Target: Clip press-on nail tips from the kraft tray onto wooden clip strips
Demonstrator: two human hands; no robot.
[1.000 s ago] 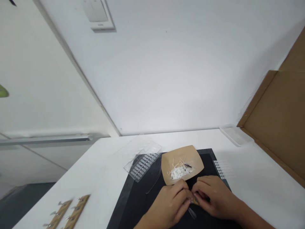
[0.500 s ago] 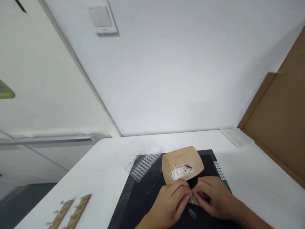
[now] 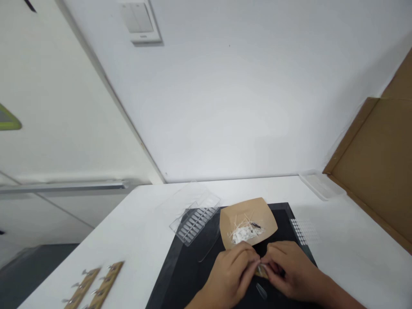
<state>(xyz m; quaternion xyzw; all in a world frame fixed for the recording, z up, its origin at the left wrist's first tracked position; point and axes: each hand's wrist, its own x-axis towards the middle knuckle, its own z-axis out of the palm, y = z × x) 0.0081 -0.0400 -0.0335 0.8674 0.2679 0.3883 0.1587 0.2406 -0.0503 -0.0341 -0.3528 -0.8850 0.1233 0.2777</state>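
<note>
My left hand and my right hand meet fingertip to fingertip over the black mat. Both are closed in a pinch on something small and pale that I cannot make out. Just under the fingertips part of a small wooden piece shows; the fingers hide the rest. A clear false nail tip lies on the mat in front of it. Beyond my hands is a brown paper tray with white scraps and thin sticks in it.
A clear case of false nail tips overlaps the mat's far left corner. Two wooden strips with metal clips lie at left. A sheet of white tabs, a clear plastic tray and cardboard are at right.
The view has shifted very slightly. My hands stay pinched together in nearly the same place; the fingers have moved only a little over the wooden piece.
</note>
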